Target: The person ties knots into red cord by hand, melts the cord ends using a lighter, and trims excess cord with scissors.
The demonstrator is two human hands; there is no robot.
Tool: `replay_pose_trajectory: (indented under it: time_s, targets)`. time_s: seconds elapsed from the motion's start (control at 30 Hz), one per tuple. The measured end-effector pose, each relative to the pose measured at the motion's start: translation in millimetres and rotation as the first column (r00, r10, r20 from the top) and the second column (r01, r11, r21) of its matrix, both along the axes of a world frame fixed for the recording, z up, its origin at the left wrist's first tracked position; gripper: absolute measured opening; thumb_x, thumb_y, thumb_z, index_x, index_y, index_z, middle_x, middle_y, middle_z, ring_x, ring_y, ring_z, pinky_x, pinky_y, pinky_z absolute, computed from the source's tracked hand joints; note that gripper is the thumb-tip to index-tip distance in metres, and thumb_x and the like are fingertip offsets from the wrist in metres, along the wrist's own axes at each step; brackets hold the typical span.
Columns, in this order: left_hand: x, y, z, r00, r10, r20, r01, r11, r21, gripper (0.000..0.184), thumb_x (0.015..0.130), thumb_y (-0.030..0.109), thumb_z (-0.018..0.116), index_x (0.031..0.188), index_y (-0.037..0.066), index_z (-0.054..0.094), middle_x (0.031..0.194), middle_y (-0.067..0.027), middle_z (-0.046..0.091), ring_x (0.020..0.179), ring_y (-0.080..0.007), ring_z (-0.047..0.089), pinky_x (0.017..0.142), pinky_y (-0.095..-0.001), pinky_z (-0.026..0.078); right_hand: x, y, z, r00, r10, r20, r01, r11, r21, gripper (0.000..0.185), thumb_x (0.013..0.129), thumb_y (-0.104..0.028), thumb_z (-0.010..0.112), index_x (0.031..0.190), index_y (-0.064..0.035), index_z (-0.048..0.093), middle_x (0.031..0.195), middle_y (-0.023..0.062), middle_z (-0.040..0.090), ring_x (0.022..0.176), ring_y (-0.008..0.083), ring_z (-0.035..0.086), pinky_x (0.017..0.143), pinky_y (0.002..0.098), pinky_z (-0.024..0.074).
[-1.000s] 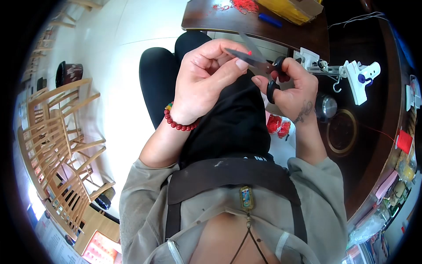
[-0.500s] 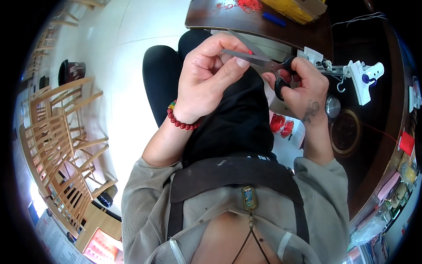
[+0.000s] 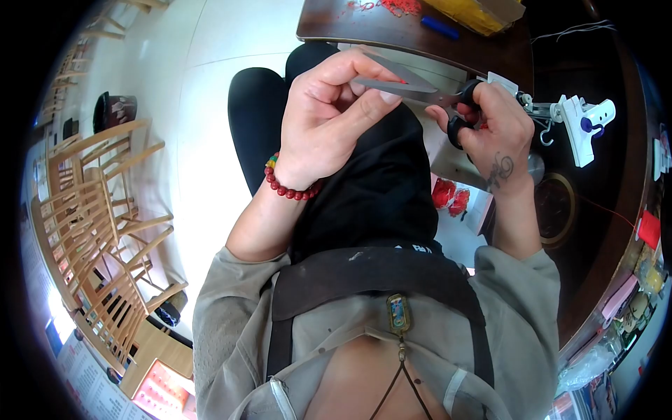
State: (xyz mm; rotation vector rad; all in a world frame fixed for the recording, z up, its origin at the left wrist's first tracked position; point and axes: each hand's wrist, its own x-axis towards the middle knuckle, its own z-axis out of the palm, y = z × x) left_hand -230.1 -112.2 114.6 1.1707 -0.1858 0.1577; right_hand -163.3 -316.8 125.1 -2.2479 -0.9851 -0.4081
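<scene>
My right hand [image 3: 493, 129] has its fingers in the black handles of a pair of scissors [image 3: 420, 91], whose blades are parted and point left. A tiny red piece [image 3: 404, 82] shows between the blades, at the fingertips of my left hand [image 3: 329, 122]. The thumb and forefinger of that hand are pinched together around it, and most of what they hold is hidden. The blades overlap the left fingertips in this view. Both hands are above my lap in black trousers [image 3: 371, 189].
A dark table [image 3: 336, 26] ahead bears red cord [image 3: 400, 7], a blue pen-like object [image 3: 439, 28] and a yellow box [image 3: 479, 14]. White clamps [image 3: 581, 129] stand at right, near a red spool [image 3: 649, 228]. Below lie red bundles [image 3: 450, 197]. Wooden chairs [image 3: 91, 210] are at left.
My right hand and the scissors have shifted to the right, and the blades now lie flatter. My left hand keeps its pinch nearly in place.
</scene>
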Motion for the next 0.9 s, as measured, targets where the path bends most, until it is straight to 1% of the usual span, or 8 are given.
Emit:
replay_pose_trajectory:
  time_s: [0.4, 0.5, 0.6, 0.67, 0.7, 0.73, 0.8, 0.9]
  targets:
    - [4.7, 2.0, 0.3, 0.998, -0.011, 0.058, 0.009, 1.000, 0.023, 0.013, 0.089, -0.003, 0.060, 0.101, -0.002, 0.060, 0.097, -0.0031, 0.063, 0.080, -0.0025, 0.057, 0.070, -0.0159, 0.045, 6.7, -2.1, 0.6, 0.997, 0.044, 0.066, -0.044, 0.999, 0.007, 0.040, 0.063, -0.022, 0.086, 0.069, -0.0019, 0.053, 0.060, 0.0034, 0.047, 0.052, 0.0156, 0.047, 0.047, 0.0264, 0.0383]
    - [4.0, 2.7, -3.7, 0.999, -0.041, 0.022, 0.041, 0.999, -0.013, 0.011, 0.090, 0.001, 0.060, 0.101, -0.001, 0.060, 0.095, -0.0024, 0.063, 0.079, -0.0018, 0.056, 0.069, -0.0160, 0.045, 4.7, -0.9, -3.3, 1.000, 0.019, 0.005, -0.019, 1.000, 0.021, 0.038, 0.063, -0.019, 0.087, 0.072, -0.0019, 0.054, 0.063, 0.0015, 0.049, 0.056, 0.0125, 0.047, 0.051, 0.0261, 0.0404]
    - [4.0, 4.3, -2.7, 0.986, -0.157, -0.065, 0.149, 0.982, -0.117, 0.011, 0.092, 0.005, 0.059, 0.101, 0.000, 0.060, 0.093, -0.0015, 0.063, 0.078, -0.0010, 0.055, 0.067, -0.0156, 0.043, -5.8, 4.4, 4.6, 0.882, -0.032, -0.470, 0.071, 0.995, 0.065, 0.031, 0.071, -0.015, 0.082, 0.079, -0.0024, 0.055, 0.073, 0.0030, 0.060, 0.070, 0.0099, 0.058, 0.062, 0.0251, 0.0487]
    - [3.6, -2.4, 2.6, 0.990, -0.109, -0.095, 0.103, 0.992, -0.067, 0.010, 0.093, 0.004, 0.055, 0.100, -0.002, 0.058, 0.083, -0.0009, 0.057, 0.065, -0.0024, 0.042, 0.057, -0.0177, 0.033, -6.0, 9.2, -4.3, 0.775, 0.194, -0.602, 0.107, 0.898, 0.427, 0.026, 0.076, -0.011, 0.078, 0.084, -0.0018, 0.055, 0.080, 0.0040, 0.061, 0.078, 0.0095, 0.059, 0.070, 0.0240, 0.0492]
    - [3.3, -5.4, 4.2, 0.990, -0.086, -0.110, 0.082, 0.996, -0.042, 0.010, 0.094, 0.003, 0.052, 0.100, -0.003, 0.057, 0.078, -0.0006, 0.053, 0.059, -0.0030, 0.035, 0.053, -0.0188, 0.028, -6.1, 11.6, -7.8, 0.712, 0.320, -0.625, 0.152, 0.799, 0.582, 0.024, 0.078, -0.008, 0.076, 0.087, -0.0014, 0.054, 0.083, 0.0045, 0.062, 0.082, 0.0092, 0.060, 0.074, 0.0235, 0.0495]
    - [3.4, -6.3, 3.8, 0.990, -0.091, -0.111, 0.087, 0.995, -0.043, 0.010, 0.094, 0.003, 0.052, 0.100, -0.003, 0.057, 0.079, -0.0007, 0.054, 0.059, -0.0029, 0.036, 0.053, -0.0187, 0.028, -7.0, 15.9, -7.8, 0.690, 0.422, -0.588, 0.172, 0.693, 0.700, 0.019, 0.082, -0.003, 0.070, 0.091, -0.0006, 0.053, 0.095, 0.0093, 0.064, 0.088, 0.0126, 0.061, 0.080, 0.0243, 0.0495]
    - [3.5, -7.9, 2.9, 0.988, -0.107, -0.113, 0.102, 0.994, -0.045, 0.010, 0.094, 0.004, 0.053, 0.100, -0.003, 0.057, 0.080, -0.0008, 0.054, 0.060, -0.0027, 0.037, 0.053, -0.0185, 0.028, -3.8, 20.5, -3.6, 0.672, 0.493, -0.553, 0.135, 0.653, 0.745, 0.017, 0.082, -0.001, 0.069, 0.091, -0.0001, 0.054, 0.101, 0.0129, 0.065, 0.090, 0.0134, 0.062, 0.081, 0.0248, 0.0500]
    - [2.0, -2.1, 5.5, 0.970, -0.185, -0.159, 0.183, 0.983, -0.025, 0.012, 0.093, 0.009, 0.059, 0.100, -0.001, 0.061, 0.087, 0.0009, 0.061, 0.076, -0.0012, 0.052, 0.067, -0.0155, 0.042, -2.0, 20.5, 0.1, 0.600, 0.591, -0.539, 0.086, 0.622, 0.778, 0.015, 0.083, 0.000, 0.068, 0.092, 0.0012, 0.056, 0.107, 0.0176, 0.065, 0.091, 0.0147, 0.063, 0.082, 0.0261, 0.0510]
